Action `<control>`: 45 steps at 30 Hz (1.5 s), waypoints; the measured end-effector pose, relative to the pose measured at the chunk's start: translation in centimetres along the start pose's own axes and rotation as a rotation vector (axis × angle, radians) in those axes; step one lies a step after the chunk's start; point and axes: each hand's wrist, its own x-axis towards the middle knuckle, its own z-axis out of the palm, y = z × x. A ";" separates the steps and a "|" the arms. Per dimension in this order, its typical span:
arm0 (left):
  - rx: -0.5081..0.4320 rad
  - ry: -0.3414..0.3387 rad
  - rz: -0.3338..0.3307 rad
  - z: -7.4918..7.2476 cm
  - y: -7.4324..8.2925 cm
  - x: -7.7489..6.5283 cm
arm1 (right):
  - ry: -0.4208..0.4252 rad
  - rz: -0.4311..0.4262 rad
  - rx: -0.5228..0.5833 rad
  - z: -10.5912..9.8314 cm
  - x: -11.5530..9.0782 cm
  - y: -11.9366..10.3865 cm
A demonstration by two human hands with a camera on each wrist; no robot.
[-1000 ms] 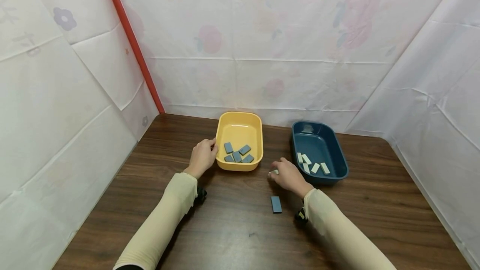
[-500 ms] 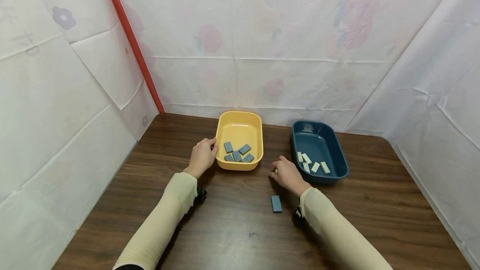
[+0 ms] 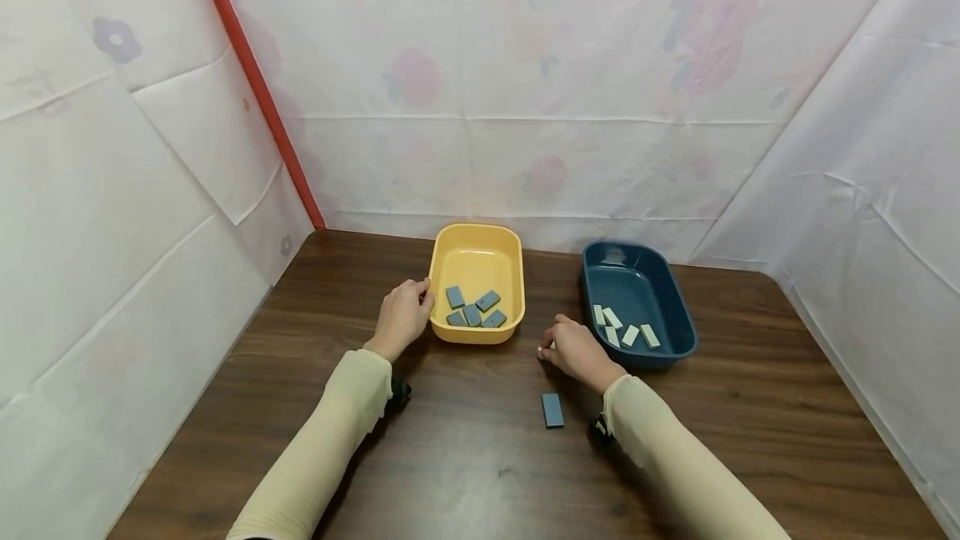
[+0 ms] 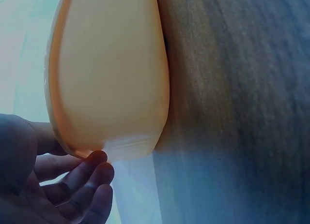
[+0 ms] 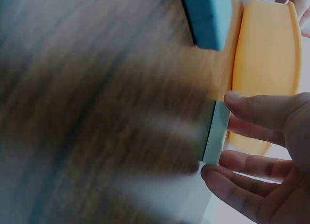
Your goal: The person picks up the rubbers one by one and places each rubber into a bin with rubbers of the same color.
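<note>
My left hand (image 3: 402, 315) pinches the near left rim of a yellow tray (image 3: 516, 273), thumb and fingers at its edge in the left wrist view. Several blue-grey rectangular tiles (image 3: 487, 300) lie inside at the tray's near end. To the right, my right hand (image 3: 577, 350) is low over the table, mostly hiding a small pale tile (image 5: 217, 132). In the right wrist view, thumb and fingertips grip that tile at its two ends. A loose blue-grey tile (image 3: 552, 411) lies on the table just nearer than this hand.
A dark blue tray (image 3: 678, 307) stands right of my right hand, with several white tiles (image 3: 631, 335) at its near end. Brown wood-grain table (image 3: 450, 457) lies under everything. White patterned sheets (image 3: 525, 90) hang behind and at both sides; a red pole (image 3: 258, 82) slants at the left.
Both hands stay nearly in place. The pale tile under my right hand shows less from above than a second ago. The head view has shifted slightly.
</note>
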 end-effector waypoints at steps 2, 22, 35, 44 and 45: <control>0.001 0.007 0.003 0.1 -0.1 -0.2 | 0.003 0.003 0.002 0.0 -0.2 -0.1; 0.008 0.019 0.024 0.3 0.1 -0.6 | 0.032 0.000 -0.001 0.3 -0.9 -0.4; 0.011 0.007 0.007 0.3 -0.1 -0.7 | 0.024 0.009 -0.025 0.5 -0.9 -0.4; 0.017 0.006 0.016 0.2 0.0 -0.7 | 0.027 -0.004 -0.059 0.6 -1.0 -0.4; 0.016 0.005 0.015 0.2 0.1 -0.8 | 0.023 -0.004 -0.064 0.7 -1.0 -0.4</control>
